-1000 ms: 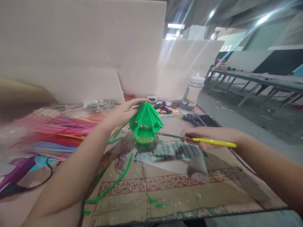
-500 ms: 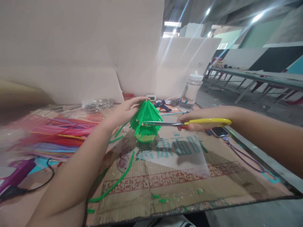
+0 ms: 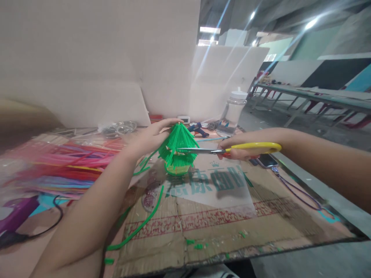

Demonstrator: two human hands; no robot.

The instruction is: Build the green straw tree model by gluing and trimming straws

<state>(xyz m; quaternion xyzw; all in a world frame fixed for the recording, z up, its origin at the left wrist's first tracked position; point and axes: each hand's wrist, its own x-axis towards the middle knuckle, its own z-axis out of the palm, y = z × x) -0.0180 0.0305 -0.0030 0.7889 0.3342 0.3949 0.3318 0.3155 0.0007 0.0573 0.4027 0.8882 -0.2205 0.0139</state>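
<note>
Scissors (image 3: 214, 151) raised, gripped in right hand (image 3: 239, 138), left hand (image 3: 153, 136) holding shaggy, tiered green cone (image 3: 179, 138)

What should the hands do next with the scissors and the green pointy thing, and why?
Probably one small, careful snip with the scissors. The right hand holds them with the blades in front of the green cone, the left hand is against its top, and little green scraps lie on the cardboard.
</note>
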